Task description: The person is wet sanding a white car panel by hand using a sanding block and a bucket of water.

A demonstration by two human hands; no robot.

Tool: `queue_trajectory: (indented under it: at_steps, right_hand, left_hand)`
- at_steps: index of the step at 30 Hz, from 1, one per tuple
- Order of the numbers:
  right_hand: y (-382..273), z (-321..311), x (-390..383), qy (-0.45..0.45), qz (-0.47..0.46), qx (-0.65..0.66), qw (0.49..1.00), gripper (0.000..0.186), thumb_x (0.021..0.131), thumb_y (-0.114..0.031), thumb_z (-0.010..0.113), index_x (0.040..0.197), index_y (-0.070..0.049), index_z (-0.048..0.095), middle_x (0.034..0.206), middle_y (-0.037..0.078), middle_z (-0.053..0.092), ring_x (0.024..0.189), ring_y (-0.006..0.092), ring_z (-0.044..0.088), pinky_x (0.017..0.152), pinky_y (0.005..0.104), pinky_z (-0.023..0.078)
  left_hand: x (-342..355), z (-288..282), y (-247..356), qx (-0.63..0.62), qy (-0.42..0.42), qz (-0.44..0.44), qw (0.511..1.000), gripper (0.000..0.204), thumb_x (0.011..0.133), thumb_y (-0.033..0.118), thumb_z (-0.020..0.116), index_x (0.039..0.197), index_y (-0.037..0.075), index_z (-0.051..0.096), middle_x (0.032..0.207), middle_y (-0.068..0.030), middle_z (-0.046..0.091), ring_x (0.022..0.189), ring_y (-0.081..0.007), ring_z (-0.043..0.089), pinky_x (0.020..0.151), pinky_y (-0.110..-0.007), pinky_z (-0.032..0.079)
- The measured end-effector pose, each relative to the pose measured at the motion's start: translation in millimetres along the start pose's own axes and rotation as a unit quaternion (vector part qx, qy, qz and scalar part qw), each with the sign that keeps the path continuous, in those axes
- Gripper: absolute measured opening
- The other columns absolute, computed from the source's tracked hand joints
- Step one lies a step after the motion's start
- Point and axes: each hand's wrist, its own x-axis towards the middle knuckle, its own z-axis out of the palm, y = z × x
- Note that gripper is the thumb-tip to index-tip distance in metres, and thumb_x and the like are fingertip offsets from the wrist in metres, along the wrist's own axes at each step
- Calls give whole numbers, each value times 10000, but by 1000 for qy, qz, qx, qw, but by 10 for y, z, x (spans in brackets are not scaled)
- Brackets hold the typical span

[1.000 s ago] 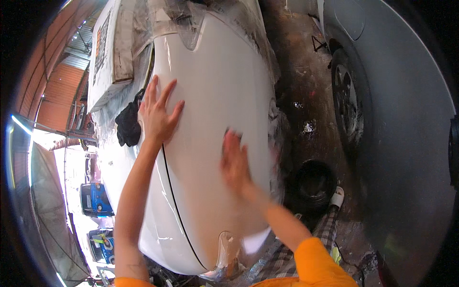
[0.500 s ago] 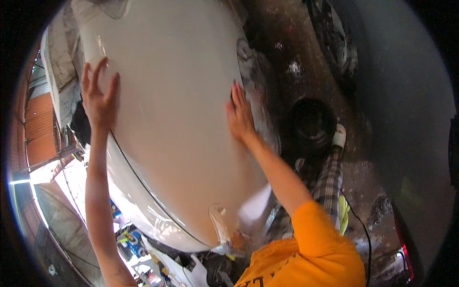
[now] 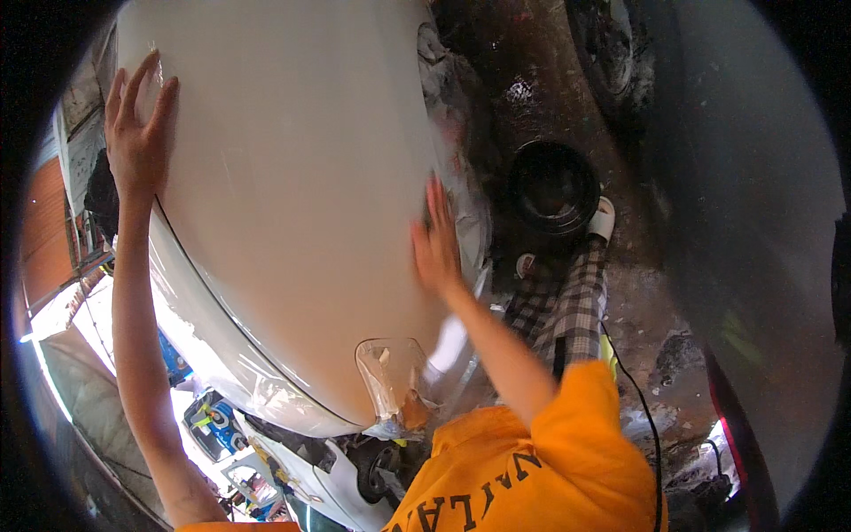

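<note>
A smooth cream-white car body panel (image 3: 292,186) runs from the top of the view down toward me. My left hand (image 3: 137,133) rests at its left edge, fingers spread, above a dark seam. At the panel's right side is my right hand (image 3: 436,248), its fingers stretched out toward the far end and its thumb apart. A dark sliver shows between thumb and fingers; whether it is a thin thing or shadow I cannot make out. Near me, a clear lamp (image 3: 390,381) sits at the panel's corner.
A black round bucket (image 3: 554,188) stands on the wet floor by my right foot. Further right are a wheel (image 3: 612,53) and a dark grey car body (image 3: 753,222). A black cable (image 3: 647,408) trails beside my leg. Other vehicles stand at the lower left.
The view has shifted, so the panel and bucket appear further left and higher. My right hand has come nearer to me along the panel's right side. My left hand stays at the left edge.
</note>
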Motion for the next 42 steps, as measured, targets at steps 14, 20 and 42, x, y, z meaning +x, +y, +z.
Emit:
queue_trajectory:
  at_steps: [14, 20, 42]
  right_hand:
    - [127, 120, -1813, -75, 162, 66, 982, 684, 1042, -231, 425, 1604, -26, 95, 1682, 186, 43, 1549, 371, 40, 1253, 445, 76]
    - [618, -84, -856, -50, 121, 45, 990, 634, 1074, -275, 366, 1603, -32, 116, 1688, 164, 33, 1548, 343, 95, 1255, 410, 102]
    - [-253, -79, 1629, 27, -66, 12, 997, 711, 1013, -301, 440, 1613, -77, 132, 1685, 157, 105, 1549, 369, 92, 1218, 584, 92]
  left_hand:
    - [-48, -33, -225, 69, -18, 57, 996, 570, 921, 646, 559, 1422, 375, 555, 1570, -142, 402, 1471, -348, 347, 1173, -535, 324]
    - [-81, 96, -35, 16, 13, -11, 1000, 526, 936, 622, 549, 1412, 399, 555, 1556, -106, 433, 1466, -347, 355, 1153, -570, 350]
    - [44, -111, 417, -34, -37, -108, 993, 474, 955, 358, 655, 1414, 262, 584, 1574, -186, 364, 1467, -357, 334, 1191, -497, 285]
